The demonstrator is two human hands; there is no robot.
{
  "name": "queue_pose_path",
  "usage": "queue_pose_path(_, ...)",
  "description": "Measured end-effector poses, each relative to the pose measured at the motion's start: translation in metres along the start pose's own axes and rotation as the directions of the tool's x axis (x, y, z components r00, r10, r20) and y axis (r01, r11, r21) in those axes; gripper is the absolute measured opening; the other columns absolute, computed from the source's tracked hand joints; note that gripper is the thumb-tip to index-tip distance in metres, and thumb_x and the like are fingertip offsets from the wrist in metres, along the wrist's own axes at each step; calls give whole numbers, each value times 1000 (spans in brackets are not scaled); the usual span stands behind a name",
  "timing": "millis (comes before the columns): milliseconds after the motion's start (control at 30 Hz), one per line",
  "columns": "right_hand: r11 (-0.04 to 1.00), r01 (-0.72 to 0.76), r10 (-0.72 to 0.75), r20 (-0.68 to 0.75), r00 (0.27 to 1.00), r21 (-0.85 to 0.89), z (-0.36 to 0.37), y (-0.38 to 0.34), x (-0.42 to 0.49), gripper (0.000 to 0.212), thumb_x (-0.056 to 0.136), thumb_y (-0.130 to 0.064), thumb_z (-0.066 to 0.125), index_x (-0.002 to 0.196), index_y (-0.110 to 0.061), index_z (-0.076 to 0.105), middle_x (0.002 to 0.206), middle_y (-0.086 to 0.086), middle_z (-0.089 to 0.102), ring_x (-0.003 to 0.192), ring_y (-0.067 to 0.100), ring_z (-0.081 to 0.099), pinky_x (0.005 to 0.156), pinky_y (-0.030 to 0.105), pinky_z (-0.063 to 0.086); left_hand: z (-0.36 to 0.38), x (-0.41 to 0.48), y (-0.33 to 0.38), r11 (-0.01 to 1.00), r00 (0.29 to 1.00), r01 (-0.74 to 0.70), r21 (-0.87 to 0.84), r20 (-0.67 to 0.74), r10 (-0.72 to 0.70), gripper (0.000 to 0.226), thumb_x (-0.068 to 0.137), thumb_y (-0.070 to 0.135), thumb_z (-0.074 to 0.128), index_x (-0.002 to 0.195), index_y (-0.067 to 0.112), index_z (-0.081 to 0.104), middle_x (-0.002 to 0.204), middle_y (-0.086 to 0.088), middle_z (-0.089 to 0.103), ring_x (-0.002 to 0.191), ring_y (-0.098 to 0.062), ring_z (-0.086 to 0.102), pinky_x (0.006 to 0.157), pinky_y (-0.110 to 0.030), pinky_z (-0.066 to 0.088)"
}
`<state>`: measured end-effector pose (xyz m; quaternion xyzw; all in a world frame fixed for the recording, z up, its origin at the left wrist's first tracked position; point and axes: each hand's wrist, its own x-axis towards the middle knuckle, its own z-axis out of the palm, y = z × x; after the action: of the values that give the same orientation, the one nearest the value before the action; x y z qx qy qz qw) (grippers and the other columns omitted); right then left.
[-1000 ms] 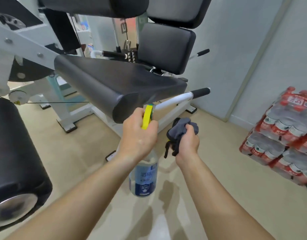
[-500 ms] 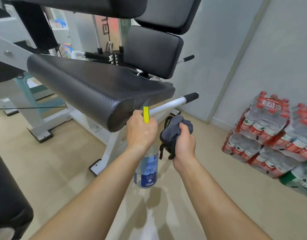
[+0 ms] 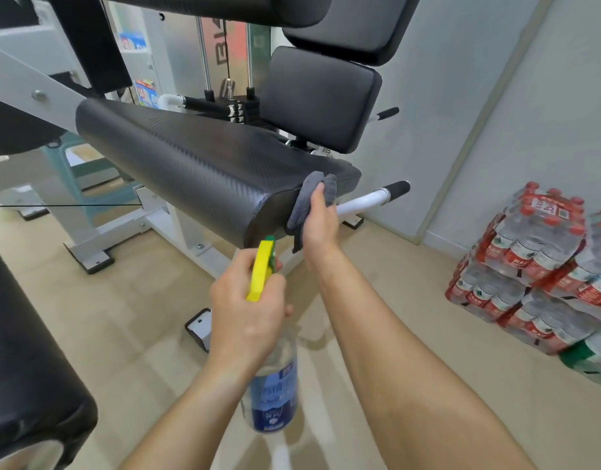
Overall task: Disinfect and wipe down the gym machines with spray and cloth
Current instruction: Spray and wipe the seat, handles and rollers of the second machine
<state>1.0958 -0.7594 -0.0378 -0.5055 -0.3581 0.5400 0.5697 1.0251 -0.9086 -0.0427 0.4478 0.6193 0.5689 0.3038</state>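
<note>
Presently the cloth [image 3: 301, 206] is pinched by the right hand [image 3: 321, 228] against the near end of the pad [image 3: 190, 167], whose length runs leftward; below that end, the spray bottle [image 3: 273, 391] is gripped by the left hand [image 3: 245, 313].

Gym: padded machine [image 3: 204, 171], weight stack [image 3: 239, 111].

- Pale grey walls [image 3: 478, 79] meet at a corner on the right.
- The glossy beige floor [image 3: 123, 300] reflects soft light.
- Red-capped bottle packs [image 3: 529, 259] are stacked by the right wall.
- A teal stool [image 3: 60, 164] stands at the left.
- Posters [image 3: 145, 93] show far back.
</note>
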Motion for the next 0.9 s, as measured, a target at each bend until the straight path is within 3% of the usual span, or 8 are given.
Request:
queue_pose_path(133,963,-135,144,-23,989,232,22,1,-11,54,105,-44,40,152,-17,36,139,3,51,133,21,46,116,40,34,-39,-4,5,998,1000,28,-49,-2,-28,27,69,14,50,87,21,69,85,-12,67,48,-26,64,49,-32,49)
queue_pose_path(300,966,-66,48,78,996,250,21,24,-85,44,105,-33,45,147,-21,42,140,-4,56,131,9,50,107,22,39,-63,8,21,998,998,-55,-20,-25,55,25,72,7,52,90,13,69,65,-19,61,43,-19,60,46,-26,49)
queue_pose_path(400,974,31,-30,-10,1000,222,27,9,-59,35,105,-43,44,139,-34,44,120,-20,56,117,4,50,101,23,35,-67,15,24,998,998,-67,-8,-9,67,29,68,11,49,90,13,68,66,-18,60,44,-19,61,47,-29,49)
queue_pose_path(533,965,-76,115,-144,983,250,33,-10,5,45,98,-54,52,126,-19,56,124,5,61,119,24,56,110,40,41,-74,18,22,998,998,-56,-18,9,56,28,70,12,49,90,14,68,77,-15,63,46,-20,62,49,-32,49)
queue_pose_path(600,966,-124,157,-132,979,226,34,-10,2,45,98,-55,50,125,-20,54,129,4,60,122,25,56,112,41,41,-79,18,21,999,999,-41,-35,7,42,28,69,13,49,89,14,68,79,-16,64,46,-20,61,49,-32,49)
queue_pose_path(667,979,-56,71,-74,995,196,36,-10,-27,50,101,-56,44,140,-25,48,138,-3,55,128,19,52,108,32,39,-83,19,20,998,1000,-23,-54,2,23,28,69,12,49,89,15,69,83,-16,65,46,-21,61,49,-34,49)
queue_pose_path(767,978,132,-130,-20,991,161,44,9,-77,46,104,-50,39,147,-34,39,137,-29,52,127,-11,43,108,15,32,-86,23,19,998,1000,7,-59,-13,-8,26,70,11,51,89,16,69,83,-14,67,46,-20,61,50,-33,49)
queue_pose_path(900,855,503,-493,103,864,-124,47,42,-124,58,99,-35,47,151,-43,25,166,-12,11,151,0,9,123,25,15,-89,33,19,999,999,25,-35,-24,-26,24,82,-7,53,89,10,68,66,-12,60,44,-18,61,46,-29,48)
